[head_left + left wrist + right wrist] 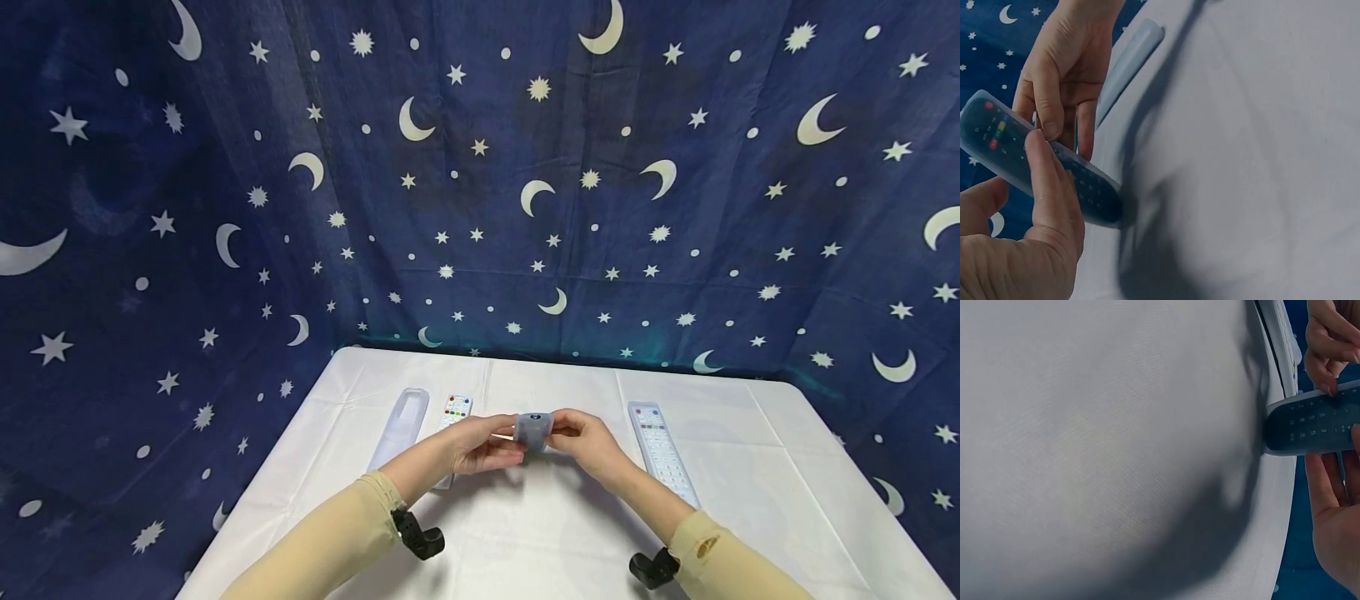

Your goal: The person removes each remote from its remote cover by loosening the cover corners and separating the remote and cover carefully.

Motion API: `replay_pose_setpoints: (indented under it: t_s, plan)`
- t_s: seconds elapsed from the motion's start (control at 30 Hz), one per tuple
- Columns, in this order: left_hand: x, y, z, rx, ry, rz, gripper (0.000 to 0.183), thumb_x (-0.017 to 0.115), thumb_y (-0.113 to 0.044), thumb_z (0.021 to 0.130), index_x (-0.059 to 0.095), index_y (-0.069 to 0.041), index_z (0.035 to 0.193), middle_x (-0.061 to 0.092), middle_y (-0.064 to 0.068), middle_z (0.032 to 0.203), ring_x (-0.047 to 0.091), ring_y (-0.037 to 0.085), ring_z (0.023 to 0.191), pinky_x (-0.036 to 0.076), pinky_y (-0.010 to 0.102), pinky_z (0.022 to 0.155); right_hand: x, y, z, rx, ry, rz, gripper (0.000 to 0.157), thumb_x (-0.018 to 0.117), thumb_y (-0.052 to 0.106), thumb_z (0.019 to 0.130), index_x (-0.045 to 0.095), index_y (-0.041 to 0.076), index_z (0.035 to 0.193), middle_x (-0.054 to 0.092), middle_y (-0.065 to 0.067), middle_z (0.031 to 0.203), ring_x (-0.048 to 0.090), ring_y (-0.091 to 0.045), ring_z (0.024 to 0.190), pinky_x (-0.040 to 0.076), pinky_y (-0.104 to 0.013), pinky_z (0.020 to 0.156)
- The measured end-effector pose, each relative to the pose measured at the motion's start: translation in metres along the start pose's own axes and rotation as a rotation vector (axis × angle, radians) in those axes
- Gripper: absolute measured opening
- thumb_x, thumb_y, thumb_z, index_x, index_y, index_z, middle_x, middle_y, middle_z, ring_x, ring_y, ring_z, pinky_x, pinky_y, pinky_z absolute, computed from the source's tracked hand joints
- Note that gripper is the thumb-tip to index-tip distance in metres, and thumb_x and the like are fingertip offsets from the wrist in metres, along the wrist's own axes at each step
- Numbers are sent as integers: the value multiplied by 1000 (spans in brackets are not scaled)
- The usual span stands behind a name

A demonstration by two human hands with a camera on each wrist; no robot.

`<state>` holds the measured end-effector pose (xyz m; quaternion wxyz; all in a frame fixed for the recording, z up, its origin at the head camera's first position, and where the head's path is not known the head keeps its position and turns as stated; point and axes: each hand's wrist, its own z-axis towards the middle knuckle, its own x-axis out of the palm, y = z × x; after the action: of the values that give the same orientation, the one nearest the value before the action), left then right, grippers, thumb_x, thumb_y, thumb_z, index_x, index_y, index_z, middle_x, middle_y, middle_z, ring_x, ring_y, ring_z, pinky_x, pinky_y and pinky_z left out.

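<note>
A dark remote control (1085, 178) in a translucent cover is held between both hands above the table, its end toward the head camera. My left hand (483, 444) holds it from the left; in the left wrist view, that hand's fingers (1044, 172) lie across the buttons. On the other side, my right hand (588, 442) pinches the edge with thumb and fingers. The right wrist view has the numbered end of the remote control (1310, 422) between the right hand (1341, 537) and the left hand (1329, 347).
A white remote control (457, 406) lies behind the left hand, partly hidden. Left of it is a translucent cover (401, 425). Another white remote control (660, 446), in a clear cover, lies right of the right hand. A starry curtain (480, 208) borders the white table (750, 500).
</note>
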<state>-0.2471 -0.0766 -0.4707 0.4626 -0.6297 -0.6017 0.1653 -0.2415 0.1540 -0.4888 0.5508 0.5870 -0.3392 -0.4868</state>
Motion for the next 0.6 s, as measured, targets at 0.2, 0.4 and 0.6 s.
replay_pose_setpoints:
  t_s: [0.2, 0.4, 0.6]
  plan:
    - [2, 0, -2, -69, 46, -104, 24, 59, -8, 102, 61, 9, 118, 70, 19, 91, 73, 19, 77, 58, 24, 80, 1, 0, -5, -11, 3, -30, 23, 73, 1, 90, 70, -5, 112, 72, -14, 107, 65, -24, 100, 54, -29, 84]
    - [3, 3, -3, -60, 64, -81, 32, 58, 1, 101, 53, 12, 130, 71, 18, 93, 73, 19, 81, 58, 23, 80, 4, -2, -9, 51, -11, -34, 24, 73, 3, 89, 73, 0, 113, 71, -12, 115, 61, -26, 114, 51, -29, 88]
    - [4, 13, -2, 91, 11, 158, 56, 68, 3, 93, 41, 1, 142, 68, 17, 100, 70, 17, 77, 60, 25, 65, 6, -2, -10, 175, -38, 144, 47, 58, -4, 90, 56, -6, 137, 55, -25, 142, 59, -34, 125, 55, -36, 95]
